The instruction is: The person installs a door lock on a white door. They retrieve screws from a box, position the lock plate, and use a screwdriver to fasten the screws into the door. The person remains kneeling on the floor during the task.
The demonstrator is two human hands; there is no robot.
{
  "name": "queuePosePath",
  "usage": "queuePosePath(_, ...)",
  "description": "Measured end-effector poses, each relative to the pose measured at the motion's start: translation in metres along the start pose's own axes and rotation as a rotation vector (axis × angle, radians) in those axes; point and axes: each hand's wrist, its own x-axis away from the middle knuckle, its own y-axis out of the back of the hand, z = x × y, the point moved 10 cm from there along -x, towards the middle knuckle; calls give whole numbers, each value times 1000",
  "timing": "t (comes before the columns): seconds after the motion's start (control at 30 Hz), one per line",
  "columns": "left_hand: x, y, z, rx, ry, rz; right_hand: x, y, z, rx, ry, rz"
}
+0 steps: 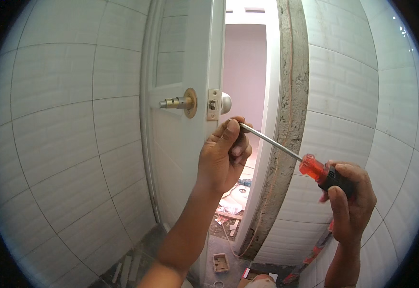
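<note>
My right hand [353, 204] is wrapped round the red and black handle of a screwdriver [272, 142]. Its metal shaft slants up and left to my left hand [224, 156], whose thumb and fingers pinch together at the tip. Whether a small screw sits between those fingers is hidden. Just above my left hand, a brass-coloured latch plate [213, 105] is set in the edge of a white door [183, 163]. A bare knob spindle with a round brass base [189, 102] sticks out of the door's near face. A pale round knob [225, 102] shows on the other side.
White tiled walls [60, 134] stand left and right. A rough cement strip [291, 96] runs down beside the white door frame [272, 96], with a thin cable on it. Low down are a small box-like tray [221, 262], an open carton [252, 274] and tile strips [125, 270].
</note>
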Motion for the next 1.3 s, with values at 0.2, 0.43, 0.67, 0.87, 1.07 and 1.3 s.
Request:
queuePosePath(0.2,-20,-6,0,166,-39,-87,-30,-15,45,195,388,43)
queuePosePath(0.43,-34,-7,-3,496,-99,-122,-53,-36,57,237,459,86)
queuePosePath(0.67,-41,-8,2,552,-87,-118,-62,-38,64,324,440,82)
queuePosePath(0.87,-40,-4,5,580,-45,-141,-61,-46,69,366,401,91)
queuePosePath(1.07,-42,-4,2,568,-65,-165,-70,-43,62,354,198,50)
queuePosePath(1.3,-49,-9,6,589,-208,-152,-75,-55,97,661,547,230)
